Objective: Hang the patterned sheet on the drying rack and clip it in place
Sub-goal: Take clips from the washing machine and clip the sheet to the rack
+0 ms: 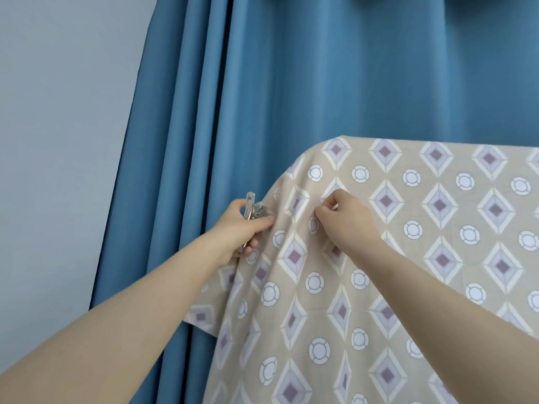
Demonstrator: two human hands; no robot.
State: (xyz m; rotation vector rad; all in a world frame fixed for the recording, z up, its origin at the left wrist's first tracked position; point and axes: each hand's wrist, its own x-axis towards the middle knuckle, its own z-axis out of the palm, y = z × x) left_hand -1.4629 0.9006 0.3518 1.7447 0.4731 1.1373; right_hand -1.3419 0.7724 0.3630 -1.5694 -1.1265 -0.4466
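- Behind both hands hang a blue curtain (291,83) and, further left, a pale wall (58,141).
- The patterned sheet (408,243) is already draped over the rack (rack itself hidden).
- Right hand (345,215) pinches a sheet fold.
- Left hand (243,225), beside it, grips a metal clip (252,209) at the sheet's edge; clipping seems unfinished.

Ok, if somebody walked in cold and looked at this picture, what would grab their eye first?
Probably the beige sheet with diamonds and circles, draped over something hidden and filling the lower right. Behind it hangs a deep blue curtain, beside a pale wall on the left. At the sheet's left edge the left hand grips a metal clip, while the right hand pinches the cloth close by.
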